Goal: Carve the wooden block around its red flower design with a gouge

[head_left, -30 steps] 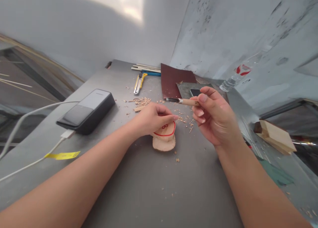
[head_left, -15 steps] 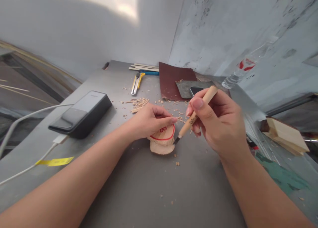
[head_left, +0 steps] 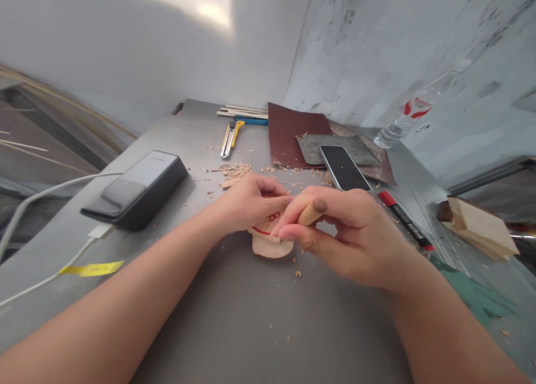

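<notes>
A small pale wooden piece (head_left: pixel 270 245) with a red drawn outline lies on the grey table (head_left: pixel 234 311). My left hand (head_left: pixel 247 201) is pressed down on its top, fingers closed over it. My right hand (head_left: pixel 339 233) is wrapped round the wooden handle of a carving tool (head_left: pixel 312 211), whose butt end points toward me. The blade end is hidden behind my fingers, right at the wooden piece.
Wood shavings (head_left: pixel 235 172) lie scattered behind the piece. A black power bank (head_left: pixel 136 188) with a white cable sits at left. A yellow utility knife (head_left: pixel 230 135), sandpaper sheets (head_left: pixel 288 135), a phone (head_left: pixel 343 168), a red-capped marker (head_left: pixel 404 219), a plastic bottle (head_left: pixel 414 110) and wood blocks (head_left: pixel 477 228) lie beyond.
My right hand turned the carving tool from level in the air to blade down, then lowered it against the wooden piece. The left hand stayed on the piece.
</notes>
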### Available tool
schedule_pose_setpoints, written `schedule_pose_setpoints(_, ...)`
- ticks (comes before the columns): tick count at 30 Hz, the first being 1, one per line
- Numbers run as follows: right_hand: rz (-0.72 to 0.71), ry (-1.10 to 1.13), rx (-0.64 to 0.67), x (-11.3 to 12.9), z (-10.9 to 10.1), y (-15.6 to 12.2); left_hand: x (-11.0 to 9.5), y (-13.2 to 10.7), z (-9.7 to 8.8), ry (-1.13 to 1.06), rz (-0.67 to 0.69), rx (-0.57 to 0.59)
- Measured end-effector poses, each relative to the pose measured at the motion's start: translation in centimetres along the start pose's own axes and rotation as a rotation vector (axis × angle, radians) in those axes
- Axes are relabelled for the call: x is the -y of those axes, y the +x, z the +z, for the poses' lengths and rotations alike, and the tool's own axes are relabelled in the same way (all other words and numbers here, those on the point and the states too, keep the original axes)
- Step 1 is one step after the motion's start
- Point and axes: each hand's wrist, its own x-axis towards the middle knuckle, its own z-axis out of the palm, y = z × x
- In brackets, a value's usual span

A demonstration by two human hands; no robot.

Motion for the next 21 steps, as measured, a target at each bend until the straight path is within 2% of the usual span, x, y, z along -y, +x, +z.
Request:
schedule_pose_setpoints(5,0.088,-0.027,0.08,1.0,0.0,-0.4,0.3,0.1,0.0,0.026,0.004,-0.042)
schedule_pose_setpoints(11,0.242,-0.024,0.002,1.3,-0.6,-0.5,0.6,0.3,0.0,0.033,0.018,-0.024)
schedule_pose_setpoints(16,0.217,-0.085,-0.011,0.6,-0.6,-0.5,0.6,0.3,0.0,0.013,0.003,-0.035)
schedule_pose_setpoints(21,0.15,-0.02,-0.201,0.6,-0.3,-0.8,0.4,0.3,0.0,-0.003,-0.017,-0.045)
